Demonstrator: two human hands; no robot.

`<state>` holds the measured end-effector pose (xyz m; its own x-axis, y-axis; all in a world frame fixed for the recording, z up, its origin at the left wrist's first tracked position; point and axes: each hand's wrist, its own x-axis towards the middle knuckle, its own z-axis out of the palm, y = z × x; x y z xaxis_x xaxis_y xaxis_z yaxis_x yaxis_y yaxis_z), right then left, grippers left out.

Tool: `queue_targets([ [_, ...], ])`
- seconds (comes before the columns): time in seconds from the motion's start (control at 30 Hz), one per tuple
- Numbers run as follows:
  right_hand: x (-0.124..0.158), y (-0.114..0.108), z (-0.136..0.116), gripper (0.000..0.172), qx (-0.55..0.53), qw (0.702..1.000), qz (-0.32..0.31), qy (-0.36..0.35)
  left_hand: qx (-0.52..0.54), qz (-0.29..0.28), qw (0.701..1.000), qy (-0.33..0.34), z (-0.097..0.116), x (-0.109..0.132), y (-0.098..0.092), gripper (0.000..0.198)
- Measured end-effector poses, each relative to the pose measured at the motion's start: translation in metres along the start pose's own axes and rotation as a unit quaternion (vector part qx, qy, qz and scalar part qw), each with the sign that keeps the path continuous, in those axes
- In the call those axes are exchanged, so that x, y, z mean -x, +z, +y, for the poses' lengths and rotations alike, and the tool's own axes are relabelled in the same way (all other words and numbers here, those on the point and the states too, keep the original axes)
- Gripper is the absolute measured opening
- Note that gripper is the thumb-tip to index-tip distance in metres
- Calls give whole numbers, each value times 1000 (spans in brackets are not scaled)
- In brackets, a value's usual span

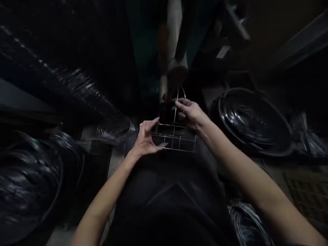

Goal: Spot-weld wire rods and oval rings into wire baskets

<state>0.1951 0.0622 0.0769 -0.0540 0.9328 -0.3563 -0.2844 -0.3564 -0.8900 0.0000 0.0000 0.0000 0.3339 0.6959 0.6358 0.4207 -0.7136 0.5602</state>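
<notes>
A small rectangular wire rack (pixel 176 138) of thin shiny metal lies level in front of me, over my dark-clothed lap. My left hand (pixel 146 138) grips its left end, thumb under the near edge and fingers on the far edge. My right hand (pixel 191 114) is closed on a curved wire hoop (pixel 179 99) that rises from the rack's far side. A dim machine post (pixel 173 65) stands just behind the hoop.
A round dark tub (pixel 252 123) filled with coiled wire sits at the right. Bundles of shiny wire (pixel 77 85) run along the left, and a large wire coil (pixel 28 184) lies at the lower left. More wire (pixel 246 222) lies by my right forearm. The scene is very dark.
</notes>
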Motion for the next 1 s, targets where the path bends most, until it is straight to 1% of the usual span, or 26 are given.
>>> queue_targets([
  [0.17, -18, 3, -5, 17, 23, 1000, 5, 2, 19, 7, 1000, -9, -9, -14, 2, 105],
  [0.4, -26, 12, -24, 29, 60, 998, 6, 5, 44, 23, 999, -19, -20, -27, 6, 109],
  [0.57, -35, 16, -28, 38, 85, 996, 6, -9, 58, 31, 997, -28, -24, -35, 5, 110],
  [0.83, -43, 21, -32, 36, 89, 996, 23, -10, 82, 36, 996, -29, -32, -44, 3, 111],
  [1.0, -54, 18, -30, 37, 92, 995, 22, -17, 84, 34, 995, -27, -36, -51, 2, 111],
])
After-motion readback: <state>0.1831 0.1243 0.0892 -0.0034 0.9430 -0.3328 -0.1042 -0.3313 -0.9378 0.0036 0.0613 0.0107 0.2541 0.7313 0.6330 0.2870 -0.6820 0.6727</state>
